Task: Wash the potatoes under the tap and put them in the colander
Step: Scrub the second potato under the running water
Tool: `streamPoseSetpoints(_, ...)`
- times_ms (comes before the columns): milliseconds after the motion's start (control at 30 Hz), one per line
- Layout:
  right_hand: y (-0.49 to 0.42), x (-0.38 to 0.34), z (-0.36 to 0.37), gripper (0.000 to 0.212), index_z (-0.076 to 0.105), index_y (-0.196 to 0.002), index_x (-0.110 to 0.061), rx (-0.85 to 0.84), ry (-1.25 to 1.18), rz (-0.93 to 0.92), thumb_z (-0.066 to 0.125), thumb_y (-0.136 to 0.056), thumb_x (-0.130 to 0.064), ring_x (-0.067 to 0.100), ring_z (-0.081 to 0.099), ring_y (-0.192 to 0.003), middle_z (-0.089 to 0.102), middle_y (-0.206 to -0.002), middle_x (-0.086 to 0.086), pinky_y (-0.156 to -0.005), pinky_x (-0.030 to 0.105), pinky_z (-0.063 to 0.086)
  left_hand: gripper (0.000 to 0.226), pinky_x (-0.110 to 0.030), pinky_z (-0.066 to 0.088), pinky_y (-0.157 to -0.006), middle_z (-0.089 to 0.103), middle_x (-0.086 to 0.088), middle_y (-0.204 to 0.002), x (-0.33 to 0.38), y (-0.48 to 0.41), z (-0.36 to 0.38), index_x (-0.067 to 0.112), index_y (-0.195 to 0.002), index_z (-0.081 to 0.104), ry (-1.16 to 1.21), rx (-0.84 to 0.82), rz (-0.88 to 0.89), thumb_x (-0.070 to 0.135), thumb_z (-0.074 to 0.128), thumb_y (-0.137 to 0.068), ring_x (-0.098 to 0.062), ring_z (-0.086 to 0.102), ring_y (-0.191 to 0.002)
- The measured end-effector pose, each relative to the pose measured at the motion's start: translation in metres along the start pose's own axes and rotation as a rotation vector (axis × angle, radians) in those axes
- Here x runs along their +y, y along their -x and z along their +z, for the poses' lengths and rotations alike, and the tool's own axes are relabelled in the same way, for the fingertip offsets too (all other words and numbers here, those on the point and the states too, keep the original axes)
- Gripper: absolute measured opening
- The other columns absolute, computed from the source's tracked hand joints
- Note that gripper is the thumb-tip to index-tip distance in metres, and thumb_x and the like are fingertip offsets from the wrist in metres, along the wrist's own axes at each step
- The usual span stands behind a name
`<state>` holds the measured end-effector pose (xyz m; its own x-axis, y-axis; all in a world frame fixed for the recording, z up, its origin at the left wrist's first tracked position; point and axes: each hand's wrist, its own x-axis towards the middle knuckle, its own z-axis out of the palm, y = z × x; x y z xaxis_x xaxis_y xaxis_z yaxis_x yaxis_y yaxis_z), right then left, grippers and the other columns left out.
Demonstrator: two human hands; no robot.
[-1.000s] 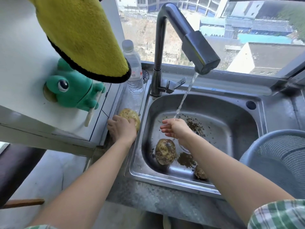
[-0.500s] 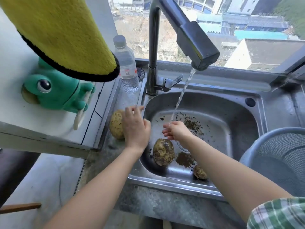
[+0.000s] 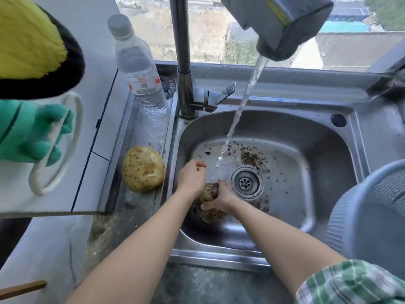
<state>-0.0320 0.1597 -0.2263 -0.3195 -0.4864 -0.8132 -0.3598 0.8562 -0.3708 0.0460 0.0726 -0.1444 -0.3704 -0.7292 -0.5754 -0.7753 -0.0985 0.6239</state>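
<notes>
Steel counter below a window, with the sink (image 3: 324, 137) as reference.

- Colander (image 3: 359, 218): at the sink's right edge, partly out of frame. No potato showed in the visible part.
- Tap (image 3: 278, 27): at the sink's back, running. Its stream (image 3: 243, 102) landed left of the drain (image 3: 247, 182).
- Pale potato (image 3: 143, 168): on the ledge just left of the sink. It looked rinsed.
- Muddy potato (image 3: 211, 212): on the sink floor, front left, just short of the stream.
- Right hand (image 3: 221, 197): fingers wrapped round the muddy potato.
- Left hand (image 3: 191, 177): just beside it, fingers loosely curled. Contact with the potato could not be told.

Judgement: early stage. One potato was perhaps washed, none was in the colander, and this one had yet to be scrubbed.
</notes>
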Motion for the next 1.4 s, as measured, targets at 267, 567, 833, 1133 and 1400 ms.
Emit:
streamPoseSetpoints(267,0.005,-0.006,0.012,0.138,-0.005,-0.154,-0.006,0.106,-0.257,0.044,0.091,-0.06,-0.037,0.027,0.028,-0.144,0.024,-0.157,0.011,-0.115,0.031,0.027,0.031,-0.033,0.045,-0.094,0.061,-0.008,-0.129,-0.001,0.002,0.002,0.015,-0.126,0.059,-0.004,-0.022,-0.017,0.015,0.042,-0.1,-0.026,0.057,-0.116)
streamPoseSetpoints(567,0.034,-0.009,-0.051,0.078,0.04,-0.122,-0.02,0.184,-0.695,-0.134,0.09,-0.064,-0.038,0.016,0.059,-0.103,0.059,-0.115,0.001,-0.088,0.028,0.048,0.043,-0.038,0.047,-0.098,0.06,-0.01,-0.13,0.019,0.015,-0.004,0.015,-0.131,0.055,0.351,-0.081,-0.197,0.041,0.04,-0.1,-0.025,0.057,-0.111)
streamPoseSetpoints(833,0.058,-0.042,-0.068,0.043,0.058,-0.119,-0.018,0.267,-0.573,-0.226,0.046,-0.094,-0.051,0.024,0.06,-0.111,0.064,-0.12,0.008,-0.101,0.044,0.046,0.058,-0.049,0.056,-0.093,0.073,-0.013,-0.11,0.027,0.03,-0.001,0.016,-0.118,0.068,0.724,-0.166,-0.337,0.063,0.065,-0.084,-0.03,0.071,-0.099)
streamPoseSetpoints(1133,0.084,-0.064,-0.054,0.049,0.053,-0.136,-0.009,0.571,0.084,-0.449,0.027,-0.102,-0.032,0.032,0.045,-0.132,0.054,-0.141,0.013,-0.11,0.04,0.033,0.044,-0.046,0.057,-0.092,0.074,-0.013,-0.102,0.031,0.029,-0.005,0.014,-0.098,0.072,0.821,0.025,-0.319,0.052,0.049,-0.098,-0.031,0.07,-0.098)
streamPoseSetpoints(1400,0.096,-0.075,-0.067,0.042,0.05,-0.136,-0.008,0.528,0.193,-0.472,0.033,-0.104,-0.029,0.035,0.046,-0.124,0.053,-0.137,0.014,-0.099,0.044,0.04,0.048,-0.051,0.055,-0.093,0.074,-0.013,-0.102,0.037,0.027,-0.008,0.018,-0.094,0.07,0.776,0.042,-0.316,0.054,0.039,-0.098,-0.034,0.068,-0.1)
